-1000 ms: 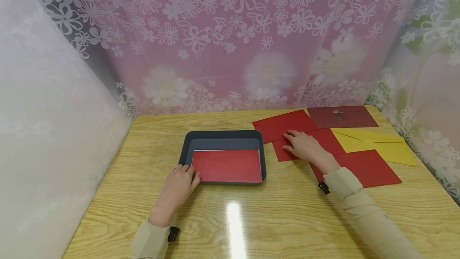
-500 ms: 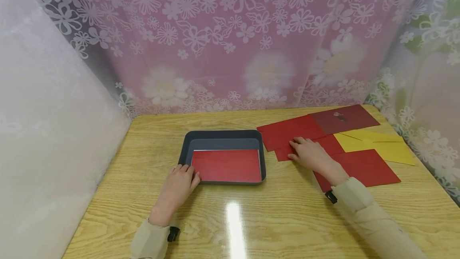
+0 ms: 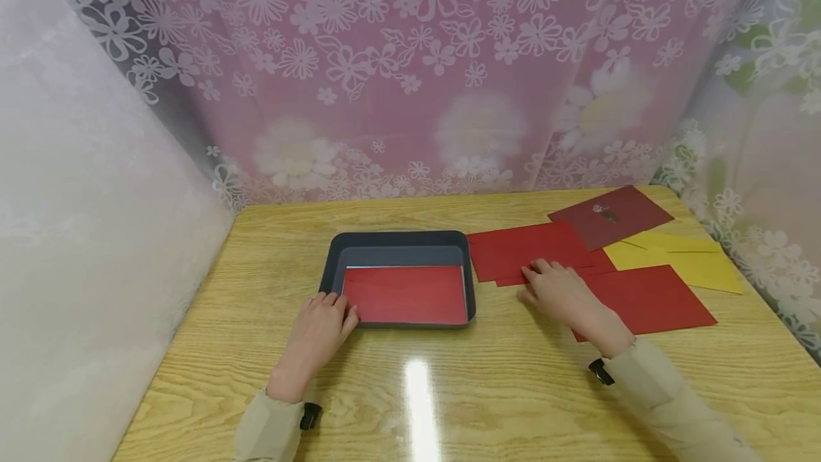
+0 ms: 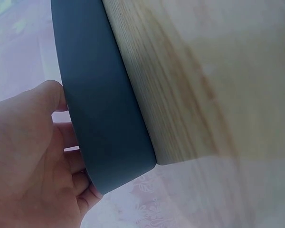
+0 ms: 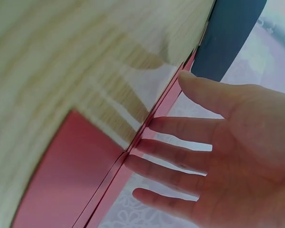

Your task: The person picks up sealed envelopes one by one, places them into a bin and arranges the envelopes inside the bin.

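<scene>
At the near left corner of the dark grey tray, my left hand holds the rim with curled fingers, seen also in the left wrist view along the tray's side. Inside the tray lies a red envelope with a thin pale edge showing beneath it. My right hand touches a red envelope with its fingertips; this envelope overlaps another red one and meets the tray's right side. In the right wrist view the right hand's fingers are nearly straight against the red paper edges.
Farther right lie a dark red envelope with a small printed motif, a yellow envelope and another red envelope. Flowered curtains enclose the wooden table behind and at the sides.
My right hand has drawn back toward the near right. The upper red envelope has slid nearer and rightward over the one beneath, and the dark red envelope has turned. The left hand stays put.
</scene>
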